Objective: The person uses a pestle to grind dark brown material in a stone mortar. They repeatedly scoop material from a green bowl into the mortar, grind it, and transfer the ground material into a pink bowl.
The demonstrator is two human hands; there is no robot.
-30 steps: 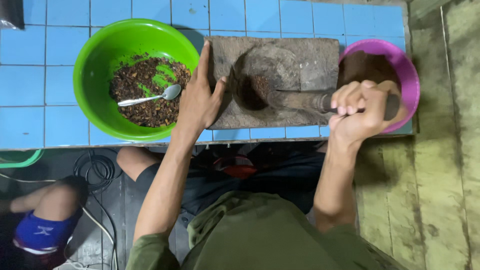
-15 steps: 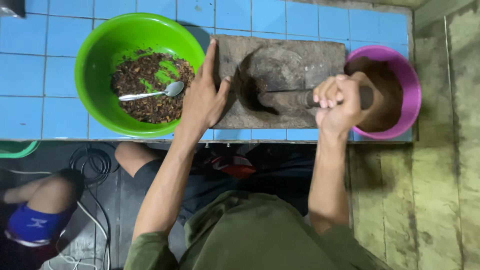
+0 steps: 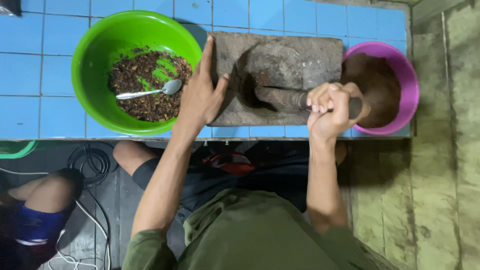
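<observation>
A green bowl (image 3: 95, 75) sits on the blue tiled counter (image 3: 40, 50), well left of centre, holding a dark, crumbly heap of what may be dried spice or chilli. A metal spoon (image 3: 150, 92) lies across that heap, bowl end to the right. Below the counter edge, black and white cables (image 3: 90, 165) coil on the dark floor. At lower left a bent knee (image 3: 47, 192) in blue shorts shows.
</observation>
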